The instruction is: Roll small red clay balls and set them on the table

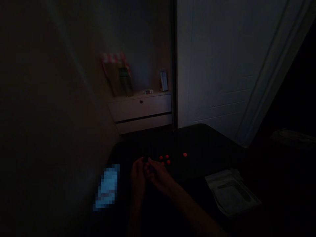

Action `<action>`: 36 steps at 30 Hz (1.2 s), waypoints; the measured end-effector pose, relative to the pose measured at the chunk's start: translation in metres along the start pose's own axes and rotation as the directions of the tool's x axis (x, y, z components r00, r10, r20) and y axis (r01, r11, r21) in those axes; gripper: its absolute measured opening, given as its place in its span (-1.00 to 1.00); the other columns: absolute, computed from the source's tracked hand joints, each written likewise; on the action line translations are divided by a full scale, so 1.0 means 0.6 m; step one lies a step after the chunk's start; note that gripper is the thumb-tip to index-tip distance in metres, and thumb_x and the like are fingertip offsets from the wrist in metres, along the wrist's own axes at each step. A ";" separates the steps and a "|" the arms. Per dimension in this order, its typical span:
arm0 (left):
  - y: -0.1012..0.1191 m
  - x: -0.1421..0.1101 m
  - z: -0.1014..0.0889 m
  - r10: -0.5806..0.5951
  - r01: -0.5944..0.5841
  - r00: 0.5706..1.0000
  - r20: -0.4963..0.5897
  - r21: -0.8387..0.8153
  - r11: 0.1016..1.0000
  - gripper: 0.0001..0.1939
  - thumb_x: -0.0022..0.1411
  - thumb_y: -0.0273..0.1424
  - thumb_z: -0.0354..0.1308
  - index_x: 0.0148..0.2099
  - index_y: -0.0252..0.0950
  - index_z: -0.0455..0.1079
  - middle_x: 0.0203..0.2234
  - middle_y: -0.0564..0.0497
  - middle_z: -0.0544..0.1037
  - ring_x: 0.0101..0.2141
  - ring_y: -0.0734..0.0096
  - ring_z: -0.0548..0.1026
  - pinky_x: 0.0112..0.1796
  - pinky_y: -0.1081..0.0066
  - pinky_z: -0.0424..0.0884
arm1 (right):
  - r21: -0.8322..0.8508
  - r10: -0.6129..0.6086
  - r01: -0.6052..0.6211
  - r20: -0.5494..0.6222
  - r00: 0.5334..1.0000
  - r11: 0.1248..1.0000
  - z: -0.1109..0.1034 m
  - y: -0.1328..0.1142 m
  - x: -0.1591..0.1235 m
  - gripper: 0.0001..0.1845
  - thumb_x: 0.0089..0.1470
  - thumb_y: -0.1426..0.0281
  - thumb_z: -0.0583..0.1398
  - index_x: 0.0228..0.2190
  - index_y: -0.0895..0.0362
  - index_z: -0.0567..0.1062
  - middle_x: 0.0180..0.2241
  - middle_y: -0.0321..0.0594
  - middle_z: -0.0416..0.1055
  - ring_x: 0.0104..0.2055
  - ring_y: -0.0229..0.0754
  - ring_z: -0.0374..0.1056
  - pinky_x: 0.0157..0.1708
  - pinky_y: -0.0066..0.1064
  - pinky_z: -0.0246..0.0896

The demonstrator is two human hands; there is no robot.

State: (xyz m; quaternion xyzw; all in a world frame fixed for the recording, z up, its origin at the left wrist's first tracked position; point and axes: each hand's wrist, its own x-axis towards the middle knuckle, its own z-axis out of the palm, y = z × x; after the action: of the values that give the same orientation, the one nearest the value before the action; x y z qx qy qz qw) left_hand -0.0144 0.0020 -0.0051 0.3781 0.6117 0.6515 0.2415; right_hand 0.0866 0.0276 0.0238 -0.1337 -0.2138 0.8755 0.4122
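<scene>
The room is very dark. My left hand and my right hand are held close together over the dark table, thumbs and fingertips nearly meeting. The fingers of both are bent inward. Whatever is between them is too dark to make out. Just beyond my right hand lie several small round red pieces, one of them partly hidden by that hand. Another red piece sits apart, farther to the right.
A clear-looking plastic bag lies at the table's right side. To the left glows a pixelated bright screen-like patch. Behind the table stand a white drawer unit with things on top and a pale door.
</scene>
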 end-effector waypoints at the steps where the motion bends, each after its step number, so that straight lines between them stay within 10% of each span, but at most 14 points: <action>1: 0.002 -0.001 0.000 -0.004 0.004 1.000 -0.004 0.005 1.000 -0.35 0.28 0.15 0.05 0.08 -0.30 0.46 -0.16 -0.16 0.64 -0.21 0.16 0.63 -0.28 0.28 0.56 | -0.022 -0.012 0.012 -0.003 1.000 1.000 -0.008 0.003 -0.001 -0.65 -0.03 0.27 0.51 -0.44 0.27 0.55 -0.47 -0.27 0.45 -0.52 -0.44 0.29 -0.63 -0.69 0.04; 12: 0.015 -0.003 -0.002 0.097 -0.118 0.984 0.151 0.137 0.983 -0.29 0.11 0.27 0.16 -0.12 -0.31 0.54 -0.31 -0.16 0.67 -0.29 0.08 0.64 -0.21 0.14 0.56 | -0.303 -0.187 0.154 -0.084 0.979 0.941 -0.039 -0.009 -0.025 -0.26 -0.08 -0.11 0.39 -0.74 0.04 0.09 -0.80 -0.57 -0.06 -0.74 -0.46 -0.21 -0.71 -0.51 -0.29; 17: 0.002 0.007 -0.003 0.067 -0.083 0.989 0.128 0.122 0.989 -0.15 -0.05 0.36 0.21 -0.09 -0.32 0.55 -0.29 -0.21 0.69 -0.29 0.01 0.65 -0.21 0.09 0.57 | -0.815 -0.527 0.312 0.010 0.850 0.488 -0.055 -0.020 -0.033 -0.24 0.07 -0.22 0.18 -0.80 0.05 0.12 -0.77 -0.45 -0.05 -0.67 -0.40 -0.17 -0.62 -0.42 -0.29; 21: -0.011 0.013 -0.003 0.081 -0.098 0.988 0.135 0.119 0.988 -0.19 -0.06 0.35 0.20 -0.14 -0.29 0.58 -0.19 -0.25 0.70 -0.17 -0.10 0.66 -0.07 -0.02 0.55 | -0.943 -0.519 0.264 0.125 0.846 0.203 -0.073 -0.021 -0.031 -0.30 0.19 -0.13 0.10 -0.75 0.08 0.18 -0.72 -0.40 0.04 -0.64 -0.35 -0.10 -0.59 -0.40 -0.26; 28: -0.018 0.022 -0.006 0.076 -0.099 0.986 0.151 0.150 0.984 -0.23 -0.10 0.36 0.18 -0.23 -0.24 0.61 -0.23 -0.21 0.72 -0.13 -0.18 0.67 -0.06 -0.02 0.59 | -0.961 -0.522 0.275 0.250 0.816 -0.031 -0.112 0.006 -0.001 -0.31 0.22 -0.13 0.09 -0.72 0.08 0.27 -0.70 -0.32 0.18 -0.60 -0.28 0.03 -0.56 -0.38 -0.19; 36: -0.016 0.020 -0.001 0.100 -0.128 0.980 0.171 0.163 0.978 -0.27 -0.07 0.36 0.15 -0.29 -0.21 0.62 -0.28 -0.18 0.73 -0.19 -0.13 0.68 -0.14 0.07 0.62 | -0.975 -0.449 0.214 0.216 0.867 -0.056 -0.105 -0.003 -0.010 -0.32 0.26 -0.10 0.06 -0.69 0.10 0.27 -0.68 -0.34 0.18 -0.62 -0.31 0.03 -0.58 -0.40 -0.22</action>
State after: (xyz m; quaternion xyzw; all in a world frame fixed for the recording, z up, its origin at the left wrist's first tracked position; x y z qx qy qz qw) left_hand -0.0235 0.0119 -0.0120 0.4837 0.6217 0.5760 0.2185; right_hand 0.1171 0.0406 -0.0299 -0.3967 -0.7422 0.3387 0.4207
